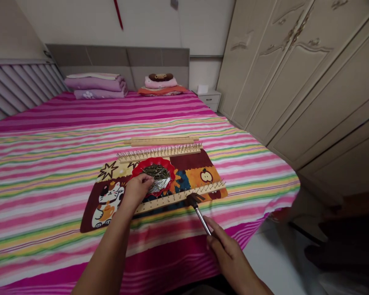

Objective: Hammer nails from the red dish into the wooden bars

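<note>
Head view: left hand is at the red bowl, thumb and fingertips together above the loose nails; can't tell if one is pinched. Bowl sits on the patterned mat on the bed, between the near strip and the far strip, both wooden and studded with nails. Right hand is clamped on the hammer, its head at the near strip's edge; can't tell if touching. Near strip has upright nails toward its right end, small holes toward the left. Handling, my judgement: pick from the bowl's edge, one nail at a time, by the shank, pile undisturbed. Loose grip low on the handle, head kept off standing nails. Mattress looks soft, so the near strip may bounce or tip; light, square taps suit it, fingertips clear.
</note>
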